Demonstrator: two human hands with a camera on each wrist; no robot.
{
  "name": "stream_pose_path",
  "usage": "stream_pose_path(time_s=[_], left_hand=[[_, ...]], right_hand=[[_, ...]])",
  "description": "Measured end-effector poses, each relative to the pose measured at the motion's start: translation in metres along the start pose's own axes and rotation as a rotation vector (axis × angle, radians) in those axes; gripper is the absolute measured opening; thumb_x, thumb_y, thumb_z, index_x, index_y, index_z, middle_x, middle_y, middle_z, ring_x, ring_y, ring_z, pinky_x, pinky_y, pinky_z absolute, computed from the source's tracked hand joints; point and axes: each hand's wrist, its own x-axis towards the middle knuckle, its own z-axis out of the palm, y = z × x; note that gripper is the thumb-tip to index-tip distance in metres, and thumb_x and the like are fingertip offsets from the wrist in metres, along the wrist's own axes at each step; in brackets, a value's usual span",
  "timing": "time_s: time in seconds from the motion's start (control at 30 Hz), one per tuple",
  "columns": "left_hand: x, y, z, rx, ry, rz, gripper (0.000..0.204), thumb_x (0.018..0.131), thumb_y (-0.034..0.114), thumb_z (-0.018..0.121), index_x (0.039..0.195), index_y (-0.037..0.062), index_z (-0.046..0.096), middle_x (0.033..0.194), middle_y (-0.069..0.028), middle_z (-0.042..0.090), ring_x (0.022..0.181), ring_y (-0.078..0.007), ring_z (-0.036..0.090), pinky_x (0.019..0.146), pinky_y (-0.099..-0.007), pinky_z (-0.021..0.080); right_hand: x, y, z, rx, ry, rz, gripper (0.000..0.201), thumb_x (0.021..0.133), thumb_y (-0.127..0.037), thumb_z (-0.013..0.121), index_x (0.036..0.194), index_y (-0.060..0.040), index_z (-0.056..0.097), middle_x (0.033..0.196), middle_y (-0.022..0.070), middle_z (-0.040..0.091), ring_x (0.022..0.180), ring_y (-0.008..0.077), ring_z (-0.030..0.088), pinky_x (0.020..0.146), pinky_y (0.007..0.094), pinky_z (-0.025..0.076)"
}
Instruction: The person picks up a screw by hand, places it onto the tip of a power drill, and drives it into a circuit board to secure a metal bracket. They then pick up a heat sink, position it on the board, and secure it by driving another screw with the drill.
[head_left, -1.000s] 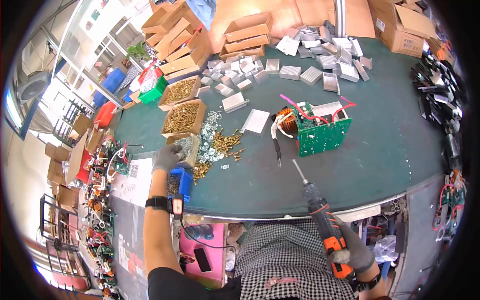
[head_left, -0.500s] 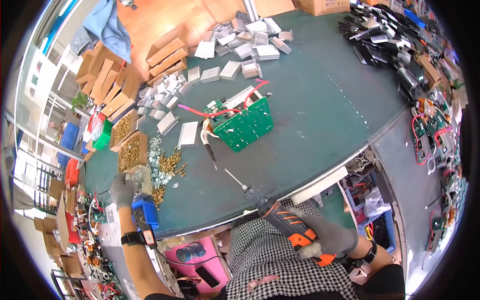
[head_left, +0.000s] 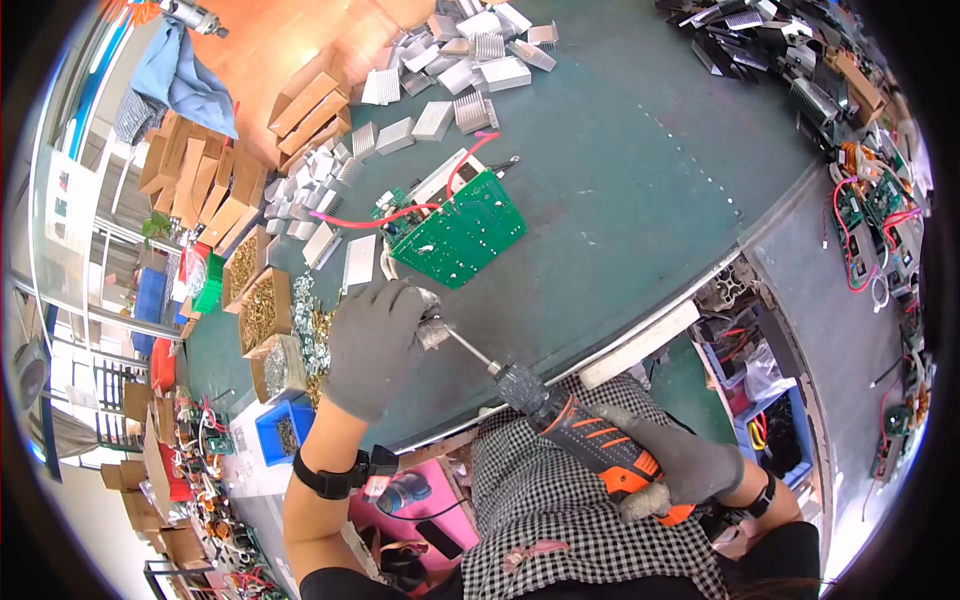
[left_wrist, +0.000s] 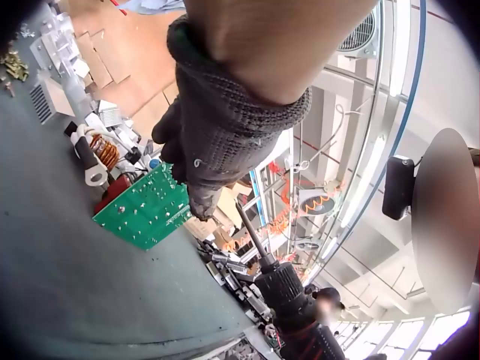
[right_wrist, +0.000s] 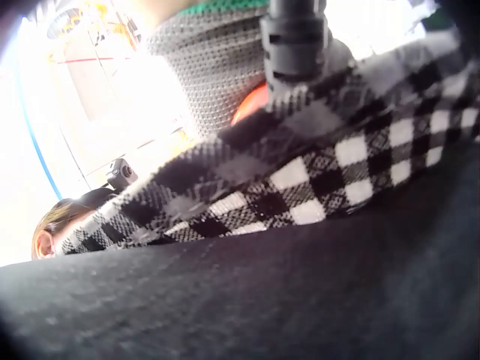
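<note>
My gloved right hand (head_left: 690, 462) grips an orange and black electric screwdriver (head_left: 590, 440), its long bit pointing up and left over the bench edge. My gloved left hand (head_left: 378, 345) has its fingers drawn together right at the bit's tip (left_wrist: 247, 225). The fingertips pinch a small part that the glove hides; I cannot tell its kind. Beyond the hands a green circuit board (head_left: 460, 235) stands on edge, with red wires (head_left: 375, 217) rising from it. A copper coil (left_wrist: 103, 152) and a ring terminal (left_wrist: 95, 176) show beside it in the left wrist view.
On the left stand boxes of brass fasteners (head_left: 262, 312), a plastic-lined box (head_left: 280, 368) and a blue bin (head_left: 285, 432). Silver heat sinks (head_left: 435, 120) lie at the back. Black parts (head_left: 740, 45) are heaped at the far right. The bench edge (head_left: 640, 345) runs before the checked apron (head_left: 540, 480).
My left hand has left the plastic-lined box and come right to the bit's tip. My right hand keeps its grip on the screwdriver. The head view has swung to the right.
</note>
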Motion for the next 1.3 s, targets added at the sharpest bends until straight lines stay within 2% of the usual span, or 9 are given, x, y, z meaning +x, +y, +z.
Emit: stream_pose_path(time_s=[0.2, 0.3, 0.4, 0.7, 0.8, 0.9, 1.1, 1.2, 1.3], left_hand=[[0.014, 0.001, -0.004, 0.115, 0.002, 0.22, 0.027, 0.067, 0.017, 0.071, 0.086, 0.0062, 0.056, 0.086, -0.0116, 0.06, 0.08, -0.0301, 0.058, 0.073, -0.0419, 0.045], [0.015, 0.002, -0.008, 0.14, -0.015, 0.232, 0.027, 0.063, 0.011, 0.068, 0.086, 0.0045, 0.055, 0.088, -0.0133, 0.06, 0.08, -0.0302, 0.058, 0.074, -0.0422, 0.045], [0.014, 0.001, -0.008, 0.153, -0.027, 0.249, 0.026, 0.063, 0.01, 0.066, 0.085, 0.0032, 0.054, 0.088, -0.0129, 0.06, 0.08, -0.0293, 0.059, 0.074, -0.0416, 0.046], [0.017, 0.005, -0.017, 0.282, -0.059, 0.291, 0.014, 0.071, 0.012, 0.062, 0.082, 0.0076, 0.056, 0.085, -0.0083, 0.061, 0.077, -0.0217, 0.06, 0.07, -0.034, 0.048], [0.019, 0.006, -0.022, 0.324, -0.076, 0.338, 0.014, 0.072, 0.014, 0.062, 0.083, 0.0079, 0.057, 0.084, -0.0065, 0.061, 0.077, -0.0202, 0.059, 0.069, -0.0327, 0.047], [0.02, 0.007, -0.025, 0.394, -0.125, 0.368, 0.013, 0.072, 0.015, 0.061, 0.083, 0.0081, 0.057, 0.083, -0.0058, 0.06, 0.077, -0.0192, 0.058, 0.069, -0.0321, 0.046], [0.027, 0.024, -0.028, 0.382, -0.041, 0.425, 0.013, 0.074, 0.017, 0.062, 0.082, 0.0086, 0.057, 0.083, -0.0059, 0.06, 0.076, -0.0184, 0.058, 0.069, -0.0318, 0.045], [0.036, 0.014, -0.037, 0.266, 0.0, 0.294, 0.027, 0.068, 0.022, 0.074, 0.081, 0.0073, 0.056, 0.083, -0.0064, 0.061, 0.074, -0.0232, 0.058, 0.067, -0.0371, 0.047], [0.037, 0.006, -0.038, -0.011, 0.029, 0.147, 0.025, 0.07, 0.015, 0.075, 0.082, 0.0056, 0.055, 0.084, -0.0072, 0.062, 0.073, -0.0222, 0.059, 0.066, -0.0345, 0.047]], right_hand=[[0.001, -0.002, -0.006, -0.05, 0.048, -0.032, 0.105, 0.072, -0.026, 0.082, 0.148, -0.0023, 0.013, 0.098, 0.0069, 0.058, 0.084, 0.0136, 0.057, 0.077, 0.0292, 0.049], [0.006, 0.007, -0.01, -0.126, 0.037, -0.089, 0.105, 0.072, -0.024, 0.082, 0.148, -0.0025, 0.012, 0.094, 0.0047, 0.057, 0.079, 0.0118, 0.056, 0.073, 0.0275, 0.05], [0.008, -0.001, -0.011, 0.074, -0.043, -0.013, 0.104, 0.073, -0.02, 0.081, 0.148, -0.0031, 0.011, 0.093, 0.0045, 0.057, 0.079, 0.0115, 0.057, 0.071, 0.0272, 0.05], [0.009, 0.003, -0.011, 0.076, -0.06, -0.043, 0.099, 0.076, -0.015, 0.077, 0.148, -0.005, 0.011, 0.089, 0.0043, 0.055, 0.072, 0.0112, 0.055, 0.066, 0.0281, 0.05], [0.011, 0.0, -0.01, 0.265, -0.114, -0.04, 0.098, 0.076, -0.015, 0.076, 0.148, -0.0041, 0.011, 0.09, 0.0036, 0.054, 0.07, 0.0112, 0.054, 0.064, 0.027, 0.049], [0.01, -0.002, -0.009, 0.372, -0.118, -0.03, 0.093, 0.079, -0.017, 0.074, 0.147, -0.0025, 0.013, 0.091, 0.0034, 0.053, 0.073, 0.0116, 0.053, 0.067, 0.0278, 0.049], [0.01, -0.012, 0.001, 0.367, 0.062, -0.101, 0.095, 0.078, -0.036, 0.075, 0.146, -0.0006, 0.018, 0.103, 0.006, 0.054, 0.091, 0.014, 0.052, 0.08, 0.03, 0.046], [0.009, -0.003, 0.002, 0.313, 0.108, -0.165, 0.099, 0.077, -0.04, 0.076, 0.146, 0.0004, 0.018, 0.106, 0.0062, 0.053, 0.094, 0.0136, 0.051, 0.082, 0.0297, 0.046], [0.006, 0.004, 0.0, 0.333, 0.12, -0.186, 0.1, 0.077, -0.038, 0.077, 0.146, 0.0012, 0.017, 0.104, 0.0061, 0.054, 0.092, 0.0131, 0.052, 0.081, 0.0294, 0.046]])
